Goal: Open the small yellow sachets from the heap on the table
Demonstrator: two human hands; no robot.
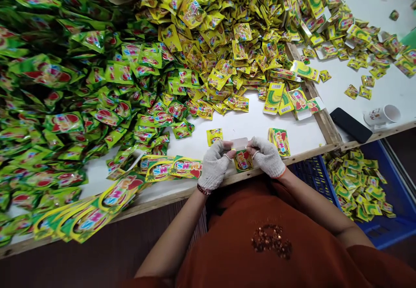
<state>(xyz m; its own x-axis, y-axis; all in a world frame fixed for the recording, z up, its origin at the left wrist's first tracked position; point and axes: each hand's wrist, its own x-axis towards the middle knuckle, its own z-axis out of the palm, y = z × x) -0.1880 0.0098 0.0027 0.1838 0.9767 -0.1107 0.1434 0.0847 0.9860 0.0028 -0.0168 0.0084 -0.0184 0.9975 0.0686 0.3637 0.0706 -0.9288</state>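
Between my two gloved hands is a small printed candy box, its pale flap standing up at the top end. My left hand pinches its left edge, and my right hand grips the right edge. Both gloves are white knit with bare fingertips showing. Just beyond my left hand lies a yellow candy packet. Another candy box rests on the table beside my right hand. Left of my left hand, flat printed cartons lie overlapping along the table edge.
Heaped green packets and yellow packets cover the back and left. Filled boxes lie near a wooden divider. A black phone and a white mug sit at right. Below stands a blue crate holding many boxes.
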